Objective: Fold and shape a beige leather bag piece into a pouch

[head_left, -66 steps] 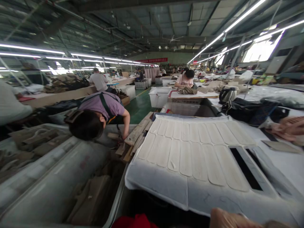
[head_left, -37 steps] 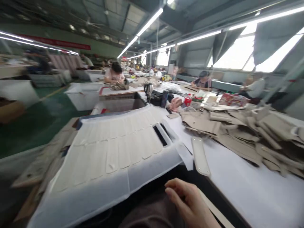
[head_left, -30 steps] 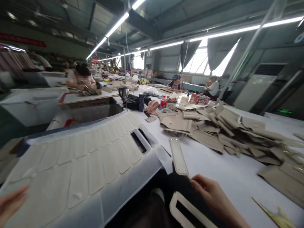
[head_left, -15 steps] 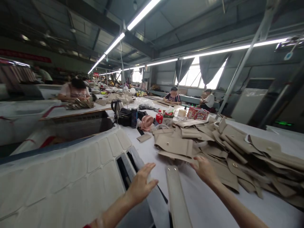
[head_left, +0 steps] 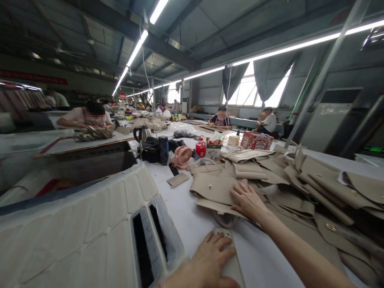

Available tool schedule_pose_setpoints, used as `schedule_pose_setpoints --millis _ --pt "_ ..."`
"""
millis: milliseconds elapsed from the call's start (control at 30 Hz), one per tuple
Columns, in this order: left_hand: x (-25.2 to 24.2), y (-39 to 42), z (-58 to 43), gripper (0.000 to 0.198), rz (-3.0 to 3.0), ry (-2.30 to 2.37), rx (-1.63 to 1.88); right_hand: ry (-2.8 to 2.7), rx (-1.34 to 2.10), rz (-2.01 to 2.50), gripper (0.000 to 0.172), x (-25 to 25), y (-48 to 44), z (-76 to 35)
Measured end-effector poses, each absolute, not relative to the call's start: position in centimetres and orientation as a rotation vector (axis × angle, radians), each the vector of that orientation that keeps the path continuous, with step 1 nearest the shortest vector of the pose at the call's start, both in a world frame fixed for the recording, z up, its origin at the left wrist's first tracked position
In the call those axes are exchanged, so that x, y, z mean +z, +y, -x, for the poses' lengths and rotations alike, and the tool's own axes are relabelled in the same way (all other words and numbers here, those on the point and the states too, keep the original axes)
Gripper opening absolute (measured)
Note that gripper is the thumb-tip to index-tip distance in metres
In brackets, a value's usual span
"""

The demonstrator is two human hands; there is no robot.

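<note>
My left hand (head_left: pixel 210 260) lies flat, fingers apart, on a long beige strap piece (head_left: pixel 232 264) at the near edge of the white table (head_left: pixel 192 216). My right hand (head_left: pixel 247 200) reaches further out and rests open on a tan flap piece (head_left: pixel 213 186) at the near side of a big heap of tan cut pieces (head_left: pixel 303 188). To the left, a white cloth-covered board (head_left: pixel 75 236) carries rows of pale oblong pieces, with two dark slots (head_left: pixel 145 240) where pieces are gone.
A pink fan (head_left: pixel 181 156), red bottle (head_left: pixel 200 149), black bag (head_left: pixel 153 151), kettle (head_left: pixel 141 134) and red box (head_left: pixel 256 140) stand behind the heap. An open bin (head_left: pixel 90 160) sits to the left. Other people (head_left: pixel 220 118) work at tables beyond.
The view swung from left to right onto the table. Both hands came forward: the left settled on the strap piece, the right onto the tan flap piece.
</note>
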State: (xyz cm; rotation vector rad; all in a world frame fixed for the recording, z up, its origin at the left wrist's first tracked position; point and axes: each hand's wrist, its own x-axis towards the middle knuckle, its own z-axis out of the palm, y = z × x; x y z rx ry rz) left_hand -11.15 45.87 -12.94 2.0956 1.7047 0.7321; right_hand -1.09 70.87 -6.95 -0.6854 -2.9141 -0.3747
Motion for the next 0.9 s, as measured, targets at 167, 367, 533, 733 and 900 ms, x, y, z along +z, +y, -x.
schedule_pose_setpoints --millis 167,367,533,733,900 --pt "-12.9 46.1 11.2 0.084 -2.100 1.708 0.734 -2.978 -0.563 0.572 0.022 -7.5 70.5 2.9" --pt "-13.2 45.9 10.7 0.064 -2.035 1.804 0.808 -2.854 -0.748 0.684 0.010 -3.9 70.0 2.9" --pt "-13.2 46.6 10.2 0.052 -1.999 1.844 0.990 -2.529 -0.874 0.886 0.017 3.5 67.7 -0.2" --pt "-8.2 44.7 9.1 0.010 -1.646 2.046 1.636 -2.276 -1.043 0.891 0.031 10.7 61.6 -10.2" --pt "1.2 37.7 4.8 0.025 -1.469 1.928 2.125 -2.145 -1.199 0.832 0.032 12.6 52.9 -18.1"
